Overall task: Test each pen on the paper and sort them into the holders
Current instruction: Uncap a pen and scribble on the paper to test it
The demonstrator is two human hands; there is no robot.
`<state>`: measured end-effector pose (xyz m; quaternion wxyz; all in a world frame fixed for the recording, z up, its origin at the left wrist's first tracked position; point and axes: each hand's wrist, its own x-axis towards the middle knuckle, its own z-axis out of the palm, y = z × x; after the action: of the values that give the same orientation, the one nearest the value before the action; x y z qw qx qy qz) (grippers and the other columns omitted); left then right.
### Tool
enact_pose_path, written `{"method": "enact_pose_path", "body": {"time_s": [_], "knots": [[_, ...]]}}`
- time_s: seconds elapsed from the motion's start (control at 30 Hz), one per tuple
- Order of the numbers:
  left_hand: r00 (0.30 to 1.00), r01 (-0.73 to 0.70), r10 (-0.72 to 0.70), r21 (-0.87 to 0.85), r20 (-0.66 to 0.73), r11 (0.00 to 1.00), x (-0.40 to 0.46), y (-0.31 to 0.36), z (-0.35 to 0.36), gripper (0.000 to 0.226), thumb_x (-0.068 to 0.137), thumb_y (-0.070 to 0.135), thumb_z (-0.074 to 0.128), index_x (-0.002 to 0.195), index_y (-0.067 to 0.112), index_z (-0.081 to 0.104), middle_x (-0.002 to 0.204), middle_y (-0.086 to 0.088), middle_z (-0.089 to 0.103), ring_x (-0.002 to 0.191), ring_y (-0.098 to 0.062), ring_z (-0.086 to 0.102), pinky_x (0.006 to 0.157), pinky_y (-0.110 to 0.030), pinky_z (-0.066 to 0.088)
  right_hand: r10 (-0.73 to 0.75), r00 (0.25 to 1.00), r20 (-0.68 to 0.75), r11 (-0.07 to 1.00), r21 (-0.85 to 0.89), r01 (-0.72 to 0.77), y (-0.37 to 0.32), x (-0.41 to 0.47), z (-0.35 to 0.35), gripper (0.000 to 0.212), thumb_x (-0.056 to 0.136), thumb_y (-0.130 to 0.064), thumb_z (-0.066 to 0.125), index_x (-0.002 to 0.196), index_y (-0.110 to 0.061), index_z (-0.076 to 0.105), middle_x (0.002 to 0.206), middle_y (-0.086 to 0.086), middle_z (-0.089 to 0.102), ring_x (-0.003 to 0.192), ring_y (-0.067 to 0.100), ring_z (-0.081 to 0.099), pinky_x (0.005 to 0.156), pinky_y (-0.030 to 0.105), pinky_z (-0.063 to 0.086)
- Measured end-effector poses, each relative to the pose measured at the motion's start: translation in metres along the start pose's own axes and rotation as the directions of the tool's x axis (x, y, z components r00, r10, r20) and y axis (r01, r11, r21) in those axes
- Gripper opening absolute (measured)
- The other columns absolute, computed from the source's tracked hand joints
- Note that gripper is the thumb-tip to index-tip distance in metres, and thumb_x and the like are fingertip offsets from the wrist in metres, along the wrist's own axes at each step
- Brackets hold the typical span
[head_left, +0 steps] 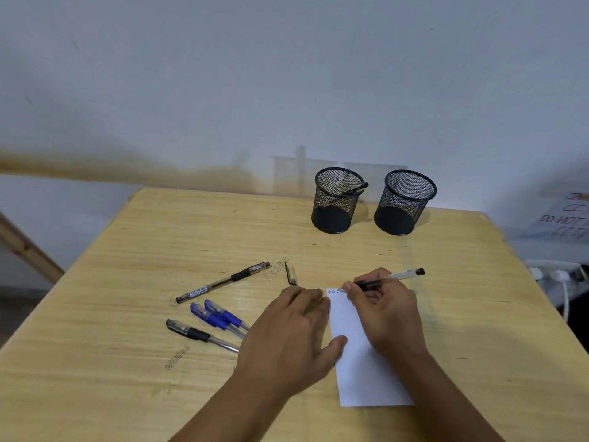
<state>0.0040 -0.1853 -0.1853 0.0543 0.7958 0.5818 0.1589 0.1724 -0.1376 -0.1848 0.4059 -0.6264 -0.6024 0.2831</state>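
Note:
My right hand (385, 311) grips an uncapped black pen (390, 278) with its tip on the top left corner of a white paper sheet (360, 371), next to some small writing. My left hand (287, 339) lies flat, fingers spread, pressing the paper's left edge. A loose pen cap (291, 273) rests just beyond my left fingers. To the left lie a capped black pen (223, 282), two blue pens (220, 317) side by side, and another black pen (200, 334). Two black mesh holders stand at the back: the left holder (336, 202) has a pen in it, while the right holder (404, 204) looks empty.
The wooden table (127, 314) ends at a pale wall behind the holders. At the right, beyond the table edge, are a handwritten paper sign (567, 218) and a white power strip with a cable (557, 275). A wooden frame leg (25, 250) stands at the left.

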Motion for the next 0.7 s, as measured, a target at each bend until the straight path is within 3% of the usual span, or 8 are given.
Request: {"method": "enact_pose_path", "body": {"time_s": [0.07,0.23,0.53,0.7], "knots": [[1.000,0.000,0.000,-0.008,0.003,1.000,0.0004,-0.0003,0.0008,0.063,0.086,0.064,0.040,0.134,0.025,0.055,0.139,0.012,0.051,0.130,-0.009,0.034,0.103,-0.026,0.038,0.002,1.000,0.004,1.000,0.013,-0.002,0.0009,-0.0005,0.0002,0.008,0.086,-0.020,0.073,0.084,-0.016,0.066,0.076,-0.007,0.073,0.072,0.005,0.070,0.070,0.017,0.054],[1.000,-0.001,0.001,-0.014,0.000,1.000,0.0004,-0.0001,0.0011,0.062,0.086,0.064,0.042,0.131,0.024,0.057,0.136,0.011,0.053,0.129,-0.010,0.037,0.101,-0.027,0.041,0.013,1.000,0.011,0.998,0.056,-0.013,0.0013,0.0002,-0.0017,0.009,0.086,-0.018,0.074,0.083,-0.014,0.067,0.073,-0.010,0.072,0.073,-0.004,0.068,0.065,0.007,0.051],[1.000,0.002,-0.002,-0.006,0.001,1.000,0.0001,0.0008,0.0003,0.062,0.086,0.064,0.042,0.131,0.024,0.058,0.136,0.012,0.054,0.128,-0.009,0.037,0.099,-0.027,0.042,0.056,0.998,0.013,0.995,0.080,-0.056,0.0016,-0.0009,-0.0004,0.011,0.087,-0.018,0.072,0.080,-0.019,0.064,0.073,-0.006,0.073,0.072,0.003,0.070,0.072,0.026,0.058],[1.000,0.002,-0.002,-0.004,-0.004,1.000,0.0004,0.0004,-0.0002,0.061,0.086,0.064,0.043,0.130,0.025,0.058,0.135,0.012,0.055,0.127,-0.009,0.038,0.097,-0.027,0.042,0.067,0.998,0.012,0.993,0.097,-0.067,0.0006,-0.0024,-0.0006,0.011,0.088,-0.016,0.071,0.081,-0.018,0.063,0.072,-0.004,0.073,0.071,0.004,0.070,0.072,0.027,0.059]]}}
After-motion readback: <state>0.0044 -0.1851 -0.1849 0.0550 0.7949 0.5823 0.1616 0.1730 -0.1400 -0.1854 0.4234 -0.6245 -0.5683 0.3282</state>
